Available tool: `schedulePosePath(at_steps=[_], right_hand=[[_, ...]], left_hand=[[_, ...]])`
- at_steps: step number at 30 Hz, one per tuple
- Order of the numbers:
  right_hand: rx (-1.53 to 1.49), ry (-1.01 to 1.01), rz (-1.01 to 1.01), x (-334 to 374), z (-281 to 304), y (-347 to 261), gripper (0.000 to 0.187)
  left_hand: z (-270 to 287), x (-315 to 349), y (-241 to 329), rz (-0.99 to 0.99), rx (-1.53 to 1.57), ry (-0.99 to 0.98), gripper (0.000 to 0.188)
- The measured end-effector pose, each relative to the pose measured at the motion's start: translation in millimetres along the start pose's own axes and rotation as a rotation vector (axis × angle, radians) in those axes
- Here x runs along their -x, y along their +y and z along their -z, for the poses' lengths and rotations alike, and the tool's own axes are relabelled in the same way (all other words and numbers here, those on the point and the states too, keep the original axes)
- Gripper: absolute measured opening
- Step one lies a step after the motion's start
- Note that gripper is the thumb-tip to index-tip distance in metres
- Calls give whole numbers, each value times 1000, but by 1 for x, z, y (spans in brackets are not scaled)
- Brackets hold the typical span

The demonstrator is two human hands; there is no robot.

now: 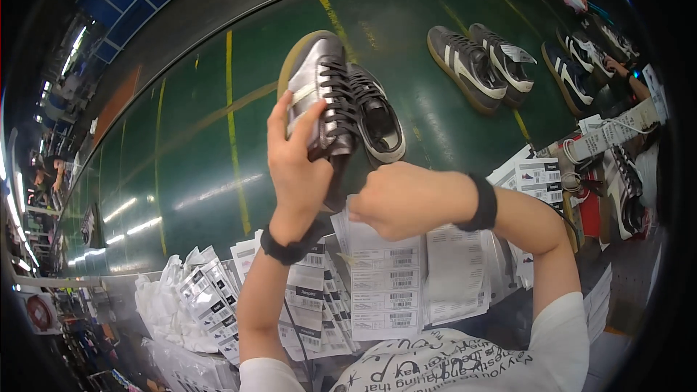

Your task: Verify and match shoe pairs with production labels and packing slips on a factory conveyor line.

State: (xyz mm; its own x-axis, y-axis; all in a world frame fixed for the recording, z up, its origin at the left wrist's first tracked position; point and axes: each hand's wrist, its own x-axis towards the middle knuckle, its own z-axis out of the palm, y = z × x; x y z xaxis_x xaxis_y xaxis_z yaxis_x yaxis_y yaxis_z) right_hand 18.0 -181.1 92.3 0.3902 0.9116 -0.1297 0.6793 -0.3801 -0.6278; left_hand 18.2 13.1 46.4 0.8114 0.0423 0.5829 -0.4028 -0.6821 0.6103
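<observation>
My left hand [294, 170] is wrapped round a silver sneaker [308, 76] with dark laces and a gum-coloured sole, raised above the green belt. Its toe points away from me. Partly behind it, a matching dark-laced sneaker [382, 127] rests on the belt. Just right of the held shoe, my right hand [410, 202] is closed, fingers curled in; whatever it may hold is hidden. Beneath that hand hang sheets of printed labels [385, 287] along the near edge. Both wrists wear black bands.
A pair of grey sneakers with white stripes [465, 65] stands farther right on the green belt [196, 174]. Beyond are navy sneakers [568, 78] and another person's hand [617, 67]. More label sheets [210, 294] and crumpled white material [165, 294] line the near left edge.
</observation>
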Motion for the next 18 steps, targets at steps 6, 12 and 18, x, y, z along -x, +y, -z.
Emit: schedulePosePath(at_steps=[6,12,18], right_hand=[[58,523,-224,24,22,65,18],[227,707,-60,-15,3,155,35],[143,737,-34,-20,25,136,32]], left_hand=[[-27,-4,-34,409,-763,-273,73],[-82,20,3,-54,-231,-533,64],[-65,-26,17,10,-50,-809,53]])
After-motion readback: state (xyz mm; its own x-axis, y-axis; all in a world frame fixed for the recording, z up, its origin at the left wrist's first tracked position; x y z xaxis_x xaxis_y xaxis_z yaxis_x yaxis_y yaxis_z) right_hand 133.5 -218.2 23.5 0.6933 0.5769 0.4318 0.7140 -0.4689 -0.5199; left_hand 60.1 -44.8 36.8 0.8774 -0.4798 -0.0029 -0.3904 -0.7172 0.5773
